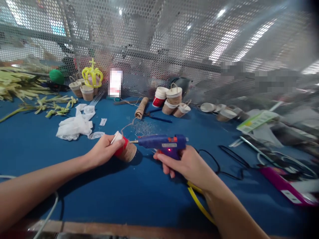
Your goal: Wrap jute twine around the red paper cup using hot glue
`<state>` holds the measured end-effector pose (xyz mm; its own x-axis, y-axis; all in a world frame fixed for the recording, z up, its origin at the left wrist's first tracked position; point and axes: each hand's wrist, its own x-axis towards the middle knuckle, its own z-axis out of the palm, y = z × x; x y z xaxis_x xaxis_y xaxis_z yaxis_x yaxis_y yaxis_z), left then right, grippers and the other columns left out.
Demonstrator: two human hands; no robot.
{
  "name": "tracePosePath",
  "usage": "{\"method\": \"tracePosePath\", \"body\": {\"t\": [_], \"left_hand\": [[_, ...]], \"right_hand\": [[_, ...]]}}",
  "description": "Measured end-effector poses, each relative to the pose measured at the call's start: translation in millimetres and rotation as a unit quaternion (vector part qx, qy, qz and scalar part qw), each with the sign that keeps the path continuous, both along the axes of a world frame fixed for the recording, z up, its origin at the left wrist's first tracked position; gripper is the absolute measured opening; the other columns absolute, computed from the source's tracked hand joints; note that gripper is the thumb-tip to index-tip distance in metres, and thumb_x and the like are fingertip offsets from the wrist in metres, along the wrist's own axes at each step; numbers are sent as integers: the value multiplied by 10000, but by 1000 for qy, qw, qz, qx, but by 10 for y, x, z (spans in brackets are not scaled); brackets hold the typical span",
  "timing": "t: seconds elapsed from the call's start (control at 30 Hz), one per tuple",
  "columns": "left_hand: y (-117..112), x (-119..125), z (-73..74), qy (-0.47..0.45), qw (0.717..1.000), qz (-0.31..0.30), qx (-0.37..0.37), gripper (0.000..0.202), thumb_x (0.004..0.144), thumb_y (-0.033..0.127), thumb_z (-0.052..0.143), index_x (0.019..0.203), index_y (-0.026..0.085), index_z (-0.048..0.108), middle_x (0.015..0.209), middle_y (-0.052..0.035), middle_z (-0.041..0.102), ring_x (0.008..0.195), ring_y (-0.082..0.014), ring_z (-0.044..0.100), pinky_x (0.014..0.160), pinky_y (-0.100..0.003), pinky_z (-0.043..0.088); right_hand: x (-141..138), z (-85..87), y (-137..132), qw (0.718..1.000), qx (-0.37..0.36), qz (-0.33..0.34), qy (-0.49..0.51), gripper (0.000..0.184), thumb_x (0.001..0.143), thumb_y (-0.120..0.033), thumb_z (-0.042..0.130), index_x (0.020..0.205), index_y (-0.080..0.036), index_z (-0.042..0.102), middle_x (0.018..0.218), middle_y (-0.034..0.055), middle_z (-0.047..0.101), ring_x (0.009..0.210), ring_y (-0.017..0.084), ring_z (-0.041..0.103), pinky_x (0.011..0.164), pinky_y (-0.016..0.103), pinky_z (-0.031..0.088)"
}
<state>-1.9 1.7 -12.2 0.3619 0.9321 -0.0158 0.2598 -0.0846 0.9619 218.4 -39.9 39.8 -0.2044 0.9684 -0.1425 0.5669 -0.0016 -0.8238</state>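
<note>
In my left hand [106, 149] is a small red and white cup [130, 152], tilted on its side, its lower part wrapped in twine. My fingers close round its white rim end. My right hand [183, 162] grips a blue glue gun [159, 142] with a red light lit on its side. The metal nozzle points left and meets the cup's side near the edge of the twine; whether it touches cannot be made out. A strand of twine [128, 125] runs from the cup back to a twine roll [141, 109] on the blue table.
Behind stand several twine-wrapped cups [173, 96] and a red and white cup [159, 97], with dark pliers [159, 117] nearby. White lace [74, 126] lies left. A phone [115, 83] leans against the mesh screen. Black cable [231, 159] and a purple power strip [286, 186] are at right.
</note>
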Motion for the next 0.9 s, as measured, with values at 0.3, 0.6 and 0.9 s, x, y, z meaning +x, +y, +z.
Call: {"method": "tracePosePath", "body": {"t": [0.3,0.6,0.9], "left_hand": [[2,26,39,-19,1000,5,-17,297,741,340,418,584,121,544,506,42,462,458,-67,349,434,-183,278],[7,36,38,-34,999,-5,-35,297,760,330,426,692,102,603,587,4,566,524,-95,469,501,-200,368],[-9,50,50,-51,998,-5,-37,282,758,292,440,699,102,640,606,-11,620,535,-99,512,526,-198,400]], "right_hand": [[-106,-145,-104,992,56,-32,-105,229,717,-354,528,575,-176,507,390,-24,513,332,112,487,362,226,420],[-155,-167,-155,974,161,-23,-159,151,717,-310,534,645,-184,576,387,-34,518,408,140,530,428,240,426],[-147,-170,-167,963,202,-22,-178,109,708,-293,554,673,-192,573,435,-22,553,509,169,588,459,240,435]]}}
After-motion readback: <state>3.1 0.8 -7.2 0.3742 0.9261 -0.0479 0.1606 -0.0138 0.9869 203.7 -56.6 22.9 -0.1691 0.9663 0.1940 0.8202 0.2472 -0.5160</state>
